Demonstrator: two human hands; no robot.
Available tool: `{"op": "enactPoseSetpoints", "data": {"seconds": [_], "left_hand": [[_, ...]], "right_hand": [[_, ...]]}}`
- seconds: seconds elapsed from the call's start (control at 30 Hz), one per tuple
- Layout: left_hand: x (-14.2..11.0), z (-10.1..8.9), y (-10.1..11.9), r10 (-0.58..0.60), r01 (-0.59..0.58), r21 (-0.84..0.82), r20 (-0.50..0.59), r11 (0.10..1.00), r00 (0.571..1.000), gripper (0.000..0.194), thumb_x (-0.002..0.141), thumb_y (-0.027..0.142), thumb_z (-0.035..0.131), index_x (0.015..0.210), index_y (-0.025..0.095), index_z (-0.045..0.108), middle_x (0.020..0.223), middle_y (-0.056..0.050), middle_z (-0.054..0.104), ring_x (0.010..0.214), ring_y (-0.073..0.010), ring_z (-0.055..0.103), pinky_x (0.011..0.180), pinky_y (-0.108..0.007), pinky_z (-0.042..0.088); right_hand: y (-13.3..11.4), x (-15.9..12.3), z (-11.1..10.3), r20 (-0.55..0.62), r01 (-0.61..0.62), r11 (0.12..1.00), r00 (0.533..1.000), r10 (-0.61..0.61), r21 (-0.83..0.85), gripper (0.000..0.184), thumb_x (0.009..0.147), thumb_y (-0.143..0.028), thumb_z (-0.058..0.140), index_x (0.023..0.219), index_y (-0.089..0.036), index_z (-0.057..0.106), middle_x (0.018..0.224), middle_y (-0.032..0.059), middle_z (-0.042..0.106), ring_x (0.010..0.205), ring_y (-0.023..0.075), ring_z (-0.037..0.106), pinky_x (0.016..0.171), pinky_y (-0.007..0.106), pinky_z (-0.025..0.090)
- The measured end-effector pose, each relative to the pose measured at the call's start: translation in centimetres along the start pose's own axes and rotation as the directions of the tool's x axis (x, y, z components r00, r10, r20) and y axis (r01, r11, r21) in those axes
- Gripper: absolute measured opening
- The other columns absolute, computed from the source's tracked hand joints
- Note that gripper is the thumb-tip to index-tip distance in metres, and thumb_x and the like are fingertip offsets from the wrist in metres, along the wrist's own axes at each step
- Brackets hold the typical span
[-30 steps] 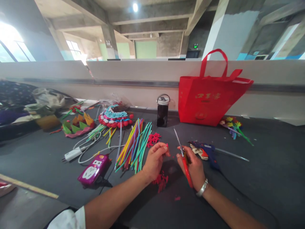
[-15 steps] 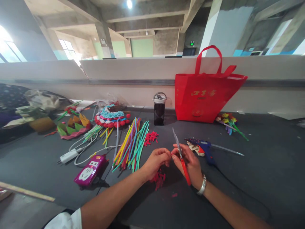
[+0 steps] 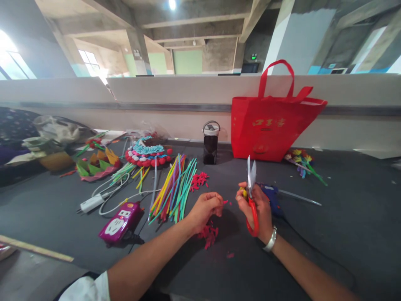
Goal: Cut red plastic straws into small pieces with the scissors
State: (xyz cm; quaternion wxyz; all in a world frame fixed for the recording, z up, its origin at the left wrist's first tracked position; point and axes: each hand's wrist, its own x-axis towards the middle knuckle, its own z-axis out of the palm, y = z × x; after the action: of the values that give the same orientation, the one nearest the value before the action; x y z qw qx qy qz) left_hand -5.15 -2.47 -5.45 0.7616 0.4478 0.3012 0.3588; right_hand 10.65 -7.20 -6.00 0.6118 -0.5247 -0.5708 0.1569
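Note:
My left hand (image 3: 205,211) is closed in a pinch on a small red piece (image 3: 225,202), whose tip sticks out past the fingertips. Another red bit shows just to the right of it. My right hand (image 3: 258,209) grips red-handled scissors (image 3: 252,184), blades pointing up and slightly parted. Under my left hand lies a pile of red cut pieces (image 3: 209,236). A second red pile (image 3: 199,180) sits farther back, beside a bundle of colourful pipe cleaners (image 3: 173,188). Behind my right hand is a blue glue gun (image 3: 272,196), partly hidden.
A purple power socket (image 3: 120,223) and white charger (image 3: 91,203) with cables lie at left. Behind them are a felt crown (image 3: 98,167) and a blue-and-red ornament (image 3: 147,151). A phone (image 3: 210,149) leans against a bottle near a red bag (image 3: 272,125). Pipe-cleaner flowers (image 3: 302,161) lie right.
My right hand has moved right, away from my left hand, and the scissors have turned more upright with their blades parted. The red piece now shows at my left fingertips.

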Motion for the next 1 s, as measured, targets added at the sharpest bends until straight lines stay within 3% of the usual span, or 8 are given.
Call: {"op": "enactPoseSetpoints", "data": {"seconds": [0.1, 0.2, 0.3, 0.37, 0.5, 0.67, 0.8, 1.0], "left_hand": [[0.0, -0.1, -0.2, -0.002, 0.002, 0.001, 0.003, 1.000, 1.000, 0.005, 0.066, 0.020, 0.061, 0.065, 0.015, 0.059, 0.049, 0.004, 0.045, 0.045, -0.0077, 0.042, 0.053, -0.024, 0.035], [-0.1, -0.1, -0.5, 0.008, -0.008, 0.030, 0.020, 1.000, 1.000, 0.005, 0.066, 0.019, 0.059, 0.065, 0.015, 0.059, 0.049, 0.004, 0.046, 0.045, -0.0077, 0.041, 0.052, -0.024, 0.035], [0.1, -0.3, -0.6, 0.019, -0.021, 0.089, 0.025, 0.996, 0.999, 0.004, 0.066, 0.019, 0.058, 0.065, 0.015, 0.059, 0.049, 0.004, 0.047, 0.046, -0.0078, 0.040, 0.052, -0.023, 0.033], [0.4, -0.6, -0.4, 0.090, -0.088, 0.162, -0.007, 0.983, 0.996, 0.005, 0.067, 0.020, 0.057, 0.064, 0.016, 0.059, 0.050, 0.004, 0.047, 0.047, -0.0078, 0.040, 0.052, -0.022, 0.032], [1.5, -2.1, 0.5, 0.364, -0.284, 0.398, -0.141, 0.872, 0.921, 0.009, 0.070, 0.025, 0.063, 0.067, 0.017, 0.061, 0.058, 0.003, 0.052, 0.054, -0.0090, 0.042, 0.053, -0.022, 0.030], [2.9, -4.5, 0.9, 0.512, -0.312, 0.634, -0.155, 0.708, 0.845, 0.010, 0.069, 0.027, 0.068, 0.066, 0.018, 0.065, 0.061, 0.001, 0.056, 0.059, -0.0127, 0.047, 0.057, -0.024, 0.033], [3.4, -5.7, 0.7, 0.530, -0.275, 0.724, -0.145, 0.632, 0.836, 0.002, 0.069, 0.019, 0.066, 0.069, 0.019, 0.067, 0.064, 0.000, 0.060, 0.060, -0.0138, 0.050, 0.059, -0.024, 0.034], [3.5, -6.3, 0.4, 0.609, -0.344, 0.772, -0.070, 0.534, 0.790, 0.027, 0.067, 0.005, 0.055, 0.086, 0.019, 0.070, 0.076, -0.002, 0.064, 0.068, -0.0142, 0.054, 0.065, -0.025, 0.038]], "right_hand": [[0.1, -0.8, 0.4, 0.103, -0.022, 0.997, 0.995, 0.015, 0.072, 0.028, 0.083, -0.028, 0.058, 0.110, -0.023, 0.053, 0.083, -0.0003, 0.064, 0.069, 0.0131, 0.063, 0.064, 0.026, 0.054], [0.4, -1.5, 0.7, 0.173, 0.029, 0.999, 0.984, -0.034, 0.031, 0.032, 0.081, -0.025, 0.060, 0.112, -0.024, 0.054, 0.088, 0.0011, 0.067, 0.075, 0.0147, 0.065, 0.071, 0.029, 0.055], [0.6, -1.3, 0.8, 0.135, 0.056, 0.998, 0.990, -0.051, -0.036, 0.028, 0.081, -0.024, 0.059, 0.109, -0.023, 0.055, 0.091, 0.0027, 0.067, 0.075, 0.0153, 0.065, 0.071, 0.029, 0.055], [0.8, -0.8, 0.6, 0.061, 0.022, 0.999, 0.998, -0.021, -0.025, 0.026, 0.081, -0.025, 0.058, 0.107, -0.022, 0.056, 0.091, 0.0028, 0.066, 0.074, 0.0150, 0.064, 0.068, 0.029, 0.054], [1.4, 0.1, 0.3, 0.038, -0.105, 0.988, 0.994, 0.101, 0.111, 0.028, 0.079, -0.028, 0.060, 0.106, -0.023, 0.055, 0.079, -0.0021, 0.060, 0.059, 0.0104, 0.056, 0.053, 0.022, 0.049], [1.9, 0.0, 0.3, 0.183, -0.205, 0.944, 0.970, 0.160, 0.257, 0.032, 0.080, -0.032, 0.059, 0.110, -0.022, 0.053, 0.076, -0.0034, 0.056, 0.050, 0.0078, 0.048, 0.044, 0.020, 0.042], [1.2, -0.4, 0.0, 0.309, -0.114, 0.961, 0.950, 0.032, 0.250, 0.025, 0.081, -0.028, 0.055, 0.106, -0.022, 0.054, 0.073, -0.0031, 0.057, 0.055, 0.0103, 0.052, 0.049, 0.022, 0.045], [0.3, -0.3, -0.9, 0.418, 0.182, 0.983, 0.891, -0.179, 0.032, 0.030, 0.074, -0.012, 0.052, 0.101, -0.023, 0.060, 0.071, -0.0047, 0.062, 0.060, 0.0102, 0.059, 0.063, 0.023, 0.049]]}}
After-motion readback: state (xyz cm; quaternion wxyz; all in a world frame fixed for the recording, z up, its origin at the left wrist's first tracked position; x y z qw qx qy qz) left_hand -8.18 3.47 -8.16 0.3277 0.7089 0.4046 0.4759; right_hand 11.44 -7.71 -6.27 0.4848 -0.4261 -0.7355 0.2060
